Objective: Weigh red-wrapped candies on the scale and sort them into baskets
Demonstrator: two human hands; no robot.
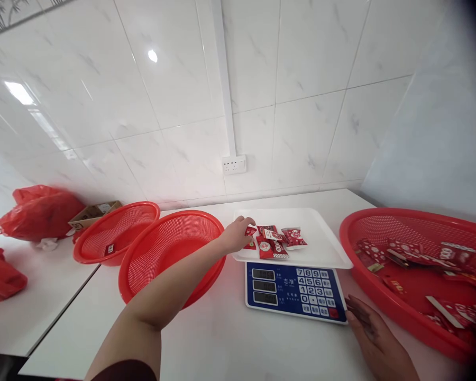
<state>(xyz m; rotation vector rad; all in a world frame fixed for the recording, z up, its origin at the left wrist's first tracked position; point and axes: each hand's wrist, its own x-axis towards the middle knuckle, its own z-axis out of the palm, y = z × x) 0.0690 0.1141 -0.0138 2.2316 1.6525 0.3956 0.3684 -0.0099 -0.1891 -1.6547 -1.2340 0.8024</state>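
Observation:
My left hand [238,235] reaches over the left side of the white weighing tray [321,246]. Its fingers are curled on a small red snack packet [250,231] there. Several more red and white packets [273,247] lie bunched in the tray just right of these fingers. Below the tray is the digital scale [289,286], with a blue keypad panel and small displays whose digits are hard to read. My right hand [375,338] rests by the scale's lower right corner, holding nothing visible, its fingers apart and the thumb near the scale's edge.
On the right a big red basket [404,320] holds many red packets. Left of the scale stand a red basket [133,275] and another [87,259] with one small packet [109,248]. Red plastic bags [43,211] and a cardboard box [91,214] lie farther left, by the tiled wall.

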